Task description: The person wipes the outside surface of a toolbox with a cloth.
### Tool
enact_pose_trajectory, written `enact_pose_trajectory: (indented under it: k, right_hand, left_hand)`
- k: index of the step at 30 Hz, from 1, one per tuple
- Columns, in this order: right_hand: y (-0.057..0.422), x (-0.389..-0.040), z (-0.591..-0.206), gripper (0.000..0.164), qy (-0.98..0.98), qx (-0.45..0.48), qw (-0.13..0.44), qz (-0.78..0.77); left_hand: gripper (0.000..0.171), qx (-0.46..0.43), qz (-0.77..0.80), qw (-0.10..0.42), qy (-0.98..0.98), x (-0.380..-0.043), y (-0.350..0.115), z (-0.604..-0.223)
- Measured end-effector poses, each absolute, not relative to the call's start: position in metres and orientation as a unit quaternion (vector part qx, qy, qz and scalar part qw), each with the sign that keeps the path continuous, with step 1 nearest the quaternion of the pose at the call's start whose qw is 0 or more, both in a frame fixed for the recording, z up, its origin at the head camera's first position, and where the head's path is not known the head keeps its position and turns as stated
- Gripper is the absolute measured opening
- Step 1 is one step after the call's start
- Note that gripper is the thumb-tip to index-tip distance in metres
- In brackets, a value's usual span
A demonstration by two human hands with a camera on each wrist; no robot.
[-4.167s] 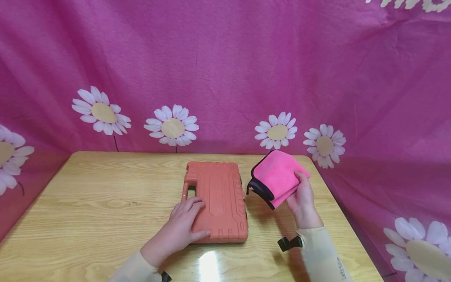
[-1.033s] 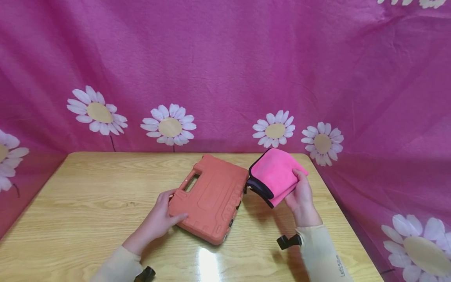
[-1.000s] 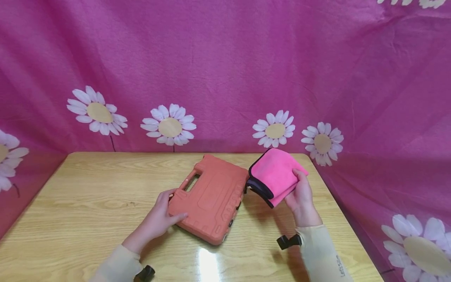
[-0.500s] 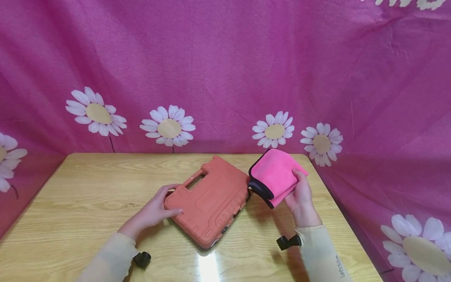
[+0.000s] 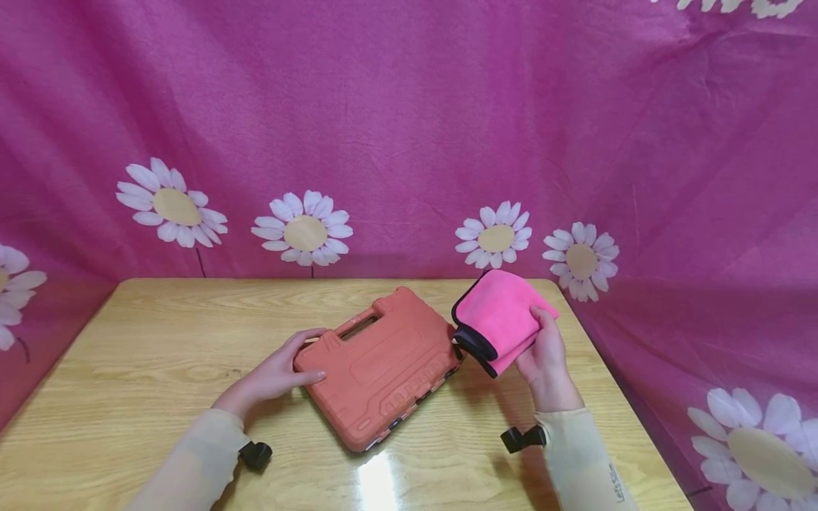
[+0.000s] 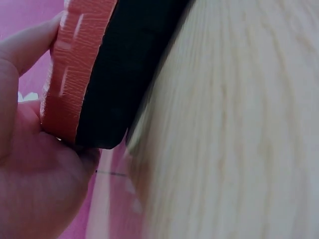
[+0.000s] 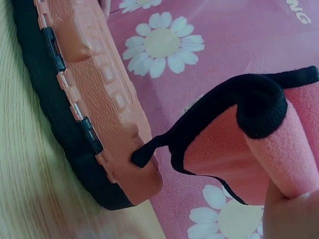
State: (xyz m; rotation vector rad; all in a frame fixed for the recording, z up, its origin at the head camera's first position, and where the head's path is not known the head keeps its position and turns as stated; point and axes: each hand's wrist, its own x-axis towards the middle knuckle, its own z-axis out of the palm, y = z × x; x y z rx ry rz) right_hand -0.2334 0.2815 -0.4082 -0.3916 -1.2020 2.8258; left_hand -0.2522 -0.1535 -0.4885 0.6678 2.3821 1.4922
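Note:
An orange plastic carrying case [image 5: 383,362] with a built-in handle lies turned at an angle on the wooden table. My left hand [image 5: 271,372] grips its left corner, thumb on top and fingers round the edge. From the left wrist, the case [image 6: 79,69] shows an orange upper half over a black lower half. My right hand [image 5: 546,358] pinches a folded pink cloth [image 5: 501,312] with black edging, held up to the right of the case. In the right wrist view the hinges on the case [image 7: 107,89] show, and a black loop hangs from the cloth [image 7: 224,144].
The wooden table [image 5: 160,369] ends at the back and right against a magenta curtain [image 5: 396,128] printed with white daisies. Black wrist straps with small mounts sit on both forearms.
My left hand has swung the case clockwise, its handle side turning toward the back and its near corner moving left. The right hand and the cloth have stayed almost still.

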Motion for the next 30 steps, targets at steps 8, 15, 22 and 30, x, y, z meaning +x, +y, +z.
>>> enact_pose_trajectory:
  k: [8, 15, 22, 30]
  right_hand:
    - [0.282, -0.236, -0.408, 0.025, -0.383, -0.147, 0.019, 0.912]
    - [0.283, -0.238, -0.409, 0.026, -0.385, -0.155, 0.02, 0.91]
    - [0.281, -0.238, -0.41, 0.024, -0.386, -0.145, 0.024, 0.911]
    - [0.282, -0.236, -0.41, 0.022, -0.377, -0.128, 0.026, 0.917]
  left_hand:
    - [0.077, 0.209, 0.512, 0.082, 0.829, -0.245, -0.15, -0.493]
    - [0.095, 0.097, 0.498, 0.048, 0.86, -0.218, -0.134, -0.483]
    - [0.102, -0.041, 0.55, 0.083, 0.83, -0.195, -0.116, -0.465]
    - [0.108, -0.089, 0.594, 0.112, 0.791, -0.176, -0.1, -0.461]
